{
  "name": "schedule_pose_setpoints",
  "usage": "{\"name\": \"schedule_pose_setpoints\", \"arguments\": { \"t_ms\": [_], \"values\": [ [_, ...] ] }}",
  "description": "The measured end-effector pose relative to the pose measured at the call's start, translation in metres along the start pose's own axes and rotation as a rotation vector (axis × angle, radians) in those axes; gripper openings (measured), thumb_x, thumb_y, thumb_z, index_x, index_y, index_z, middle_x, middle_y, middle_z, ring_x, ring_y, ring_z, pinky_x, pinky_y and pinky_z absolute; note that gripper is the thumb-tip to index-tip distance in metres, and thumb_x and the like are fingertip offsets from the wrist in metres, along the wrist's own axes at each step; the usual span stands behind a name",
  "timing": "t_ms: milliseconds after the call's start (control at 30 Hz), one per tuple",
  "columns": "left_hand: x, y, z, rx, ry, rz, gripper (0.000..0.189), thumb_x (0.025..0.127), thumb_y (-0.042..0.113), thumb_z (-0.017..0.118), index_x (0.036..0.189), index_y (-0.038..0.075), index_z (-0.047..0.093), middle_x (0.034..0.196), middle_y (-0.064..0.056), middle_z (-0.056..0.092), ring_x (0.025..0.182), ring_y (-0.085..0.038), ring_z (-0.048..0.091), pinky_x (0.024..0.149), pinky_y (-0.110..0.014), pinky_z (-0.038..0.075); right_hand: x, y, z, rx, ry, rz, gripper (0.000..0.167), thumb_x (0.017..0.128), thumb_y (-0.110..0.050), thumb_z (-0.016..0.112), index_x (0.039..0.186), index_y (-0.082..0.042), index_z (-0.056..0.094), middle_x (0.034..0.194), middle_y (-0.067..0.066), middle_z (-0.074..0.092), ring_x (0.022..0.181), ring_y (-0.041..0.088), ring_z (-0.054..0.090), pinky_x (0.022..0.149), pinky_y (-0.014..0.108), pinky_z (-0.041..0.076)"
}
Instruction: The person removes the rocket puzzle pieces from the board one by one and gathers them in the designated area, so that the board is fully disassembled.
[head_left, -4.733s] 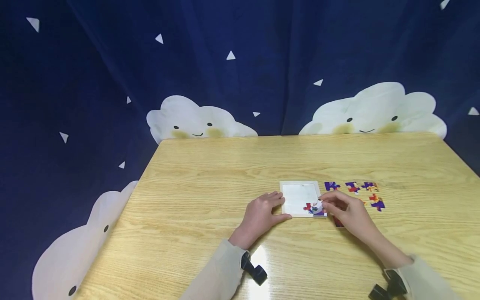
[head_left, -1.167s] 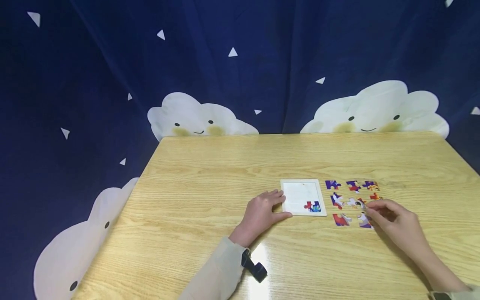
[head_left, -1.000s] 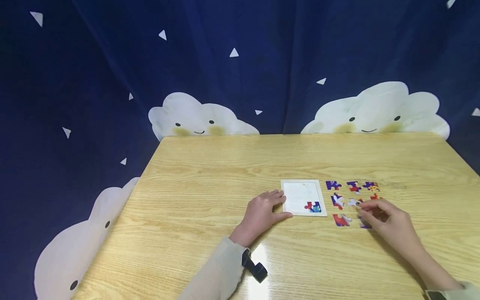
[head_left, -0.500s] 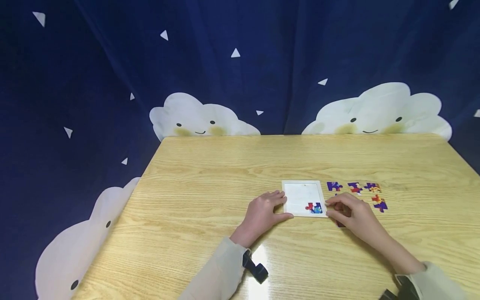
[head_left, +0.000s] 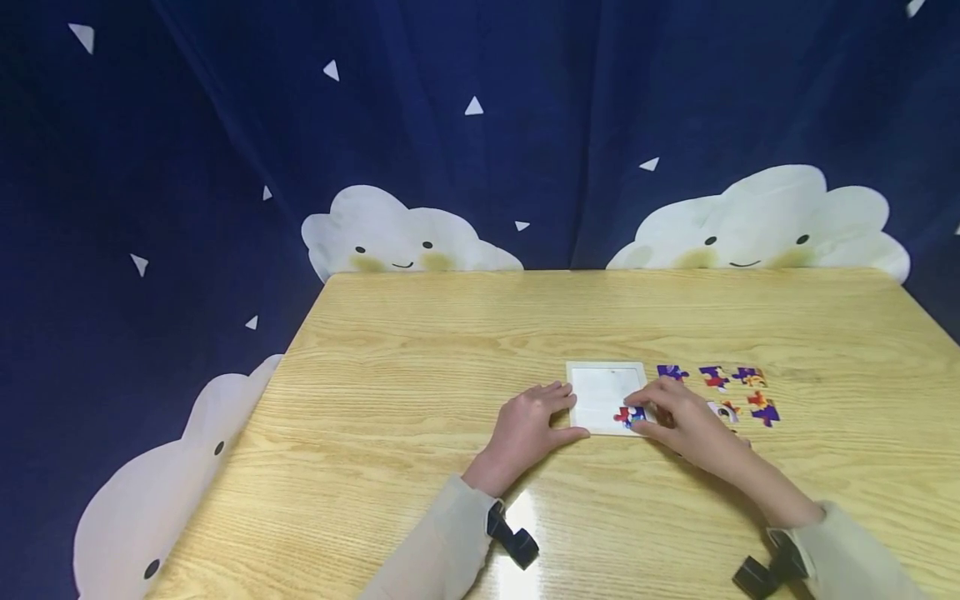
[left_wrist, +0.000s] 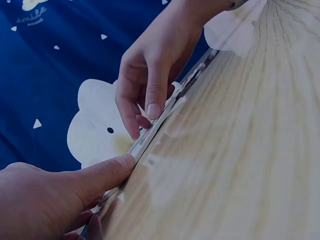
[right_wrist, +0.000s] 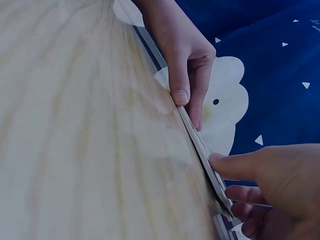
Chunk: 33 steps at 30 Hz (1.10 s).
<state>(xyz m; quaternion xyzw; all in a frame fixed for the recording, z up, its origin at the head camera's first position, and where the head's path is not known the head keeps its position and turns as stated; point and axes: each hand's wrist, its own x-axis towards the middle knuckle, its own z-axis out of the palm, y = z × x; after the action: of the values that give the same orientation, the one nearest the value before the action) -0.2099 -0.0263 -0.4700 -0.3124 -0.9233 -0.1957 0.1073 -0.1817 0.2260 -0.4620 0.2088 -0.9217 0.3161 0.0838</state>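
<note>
A square white puzzle tray (head_left: 603, 364) lies on the table. My left hand (head_left: 525, 425) holds it by the near left corner, fingers at the left edge and thumb along the front. Red and blue jigsaw pieces (head_left: 622, 417) sit in its near right corner. There my right hand (head_left: 693, 421) bends over the tray, thumb and index finger pinching a puzzle piece (head_left: 634, 413) from its near and far sides. In the left wrist view the right hand (left_wrist: 155, 70) bends down to the tray, seen edge-on. From the right wrist, the left hand (right_wrist: 182, 50) touches the opposite edge.
Loose puzzle pieces lie right of the tray: a purple one (head_left: 672, 372), a red and purple one (head_left: 714, 377), a white one with an eye (head_left: 725, 411), and others partly hidden by the right hand. A dark blue curtain (head_left: 420, 125) hangs behind the wooden table (head_left: 420, 350).
My right hand has travelled left from the loose pieces, past the tray's right edge, to its near right corner. The left hand has stayed on the tray.
</note>
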Motion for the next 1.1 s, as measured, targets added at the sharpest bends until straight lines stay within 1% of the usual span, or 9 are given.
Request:
{"name": "schedule_pose_setpoints", "arguments": {
  "t_ms": [167, 267, 367, 533, 667, 867, 933, 1100],
  "values": [
    [0.0, 0.0, -0.001, 0.005, 0.0, 0.006, 0.053, 0.081, 0.053, 0.072, 0.12, 0.018, 0.071, 0.131, 0.001, 0.065, 0.123, -0.013, 0.062, 0.103, -0.031, 0.052, 0.005, 0.0, -0.003, -0.011, -0.096, 0.001, 0.023, 0.087, -0.013, 0.073, 0.11, -0.013, 0.07, 0.096, 0.0, 0.057, 0.075, 0.005, 0.041, 0.06, 0.018, 0.035],
    [0.001, 0.0, -0.001, 0.006, 0.01, 0.015, 0.053, 0.081, 0.053, 0.073, 0.12, 0.017, 0.071, 0.131, 0.0, 0.066, 0.123, -0.013, 0.062, 0.103, -0.031, 0.052, 0.007, 0.0, -0.005, 0.009, -0.141, 0.018, 0.022, 0.089, -0.01, 0.071, 0.111, -0.012, 0.068, 0.096, 0.0, 0.055, 0.076, 0.005, 0.042, 0.06, 0.018, 0.036],
    [0.001, 0.001, -0.001, 0.002, 0.012, 0.017, 0.052, 0.081, 0.052, 0.073, 0.119, 0.017, 0.071, 0.131, 0.0, 0.066, 0.123, -0.013, 0.062, 0.103, -0.031, 0.052, 0.009, 0.0, -0.005, 0.035, -0.166, 0.034, 0.021, 0.089, -0.009, 0.07, 0.11, -0.011, 0.067, 0.095, 0.001, 0.055, 0.076, 0.004, 0.043, 0.06, 0.018, 0.037],
    [0.0, 0.001, -0.001, -0.003, 0.001, 0.006, 0.052, 0.081, 0.052, 0.073, 0.12, 0.017, 0.071, 0.131, 0.001, 0.066, 0.124, -0.013, 0.062, 0.104, -0.031, 0.052, 0.01, -0.002, -0.005, 0.064, -0.175, 0.045, 0.021, 0.088, -0.006, 0.07, 0.107, -0.012, 0.064, 0.092, 0.001, 0.053, 0.075, 0.003, 0.043, 0.059, 0.018, 0.039],
    [-0.001, 0.001, -0.001, -0.003, 0.004, 0.008, 0.052, 0.081, 0.051, 0.074, 0.12, 0.017, 0.071, 0.13, 0.0, 0.066, 0.123, -0.013, 0.062, 0.103, -0.031, 0.052, 0.008, -0.004, -0.003, 0.046, -0.139, 0.026, 0.023, 0.086, -0.005, 0.072, 0.105, -0.014, 0.063, 0.092, 0.001, 0.052, 0.075, 0.004, 0.044, 0.059, 0.018, 0.04],
    [0.0, 0.0, 0.0, 0.005, 0.009, 0.01, 0.052, 0.08, 0.052, 0.074, 0.12, 0.017, 0.071, 0.13, 0.001, 0.066, 0.123, -0.013, 0.062, 0.102, -0.03, 0.053, 0.001, -0.004, 0.003, -0.027, -0.001, -0.087, 0.028, 0.082, -0.001, 0.075, 0.102, -0.018, 0.064, 0.097, -0.002, 0.053, 0.08, 0.005, 0.043, 0.063, 0.019, 0.04],
    [0.0, 0.0, 0.001, 0.009, 0.008, 0.009, 0.052, 0.08, 0.052, 0.074, 0.12, 0.018, 0.071, 0.13, 0.002, 0.066, 0.123, -0.013, 0.062, 0.102, -0.03, 0.053, -0.001, -0.004, 0.005, -0.028, 0.03, -0.115, 0.031, 0.081, 0.002, 0.074, 0.102, -0.018, 0.064, 0.099, -0.002, 0.052, 0.08, 0.004, 0.044, 0.063, 0.018, 0.04],
    [0.001, 0.0, 0.001, 0.013, 0.004, 0.007, 0.052, 0.081, 0.052, 0.073, 0.12, 0.018, 0.071, 0.13, 0.002, 0.066, 0.123, -0.012, 0.062, 0.102, -0.029, 0.053, -0.004, -0.003, 0.005, 0.003, 0.088, -0.163, 0.036, 0.079, 0.01, 0.072, 0.102, -0.016, 0.065, 0.099, -0.002, 0.052, 0.074, -0.003, 0.042, 0.058, 0.016, 0.042]
  ]
}}
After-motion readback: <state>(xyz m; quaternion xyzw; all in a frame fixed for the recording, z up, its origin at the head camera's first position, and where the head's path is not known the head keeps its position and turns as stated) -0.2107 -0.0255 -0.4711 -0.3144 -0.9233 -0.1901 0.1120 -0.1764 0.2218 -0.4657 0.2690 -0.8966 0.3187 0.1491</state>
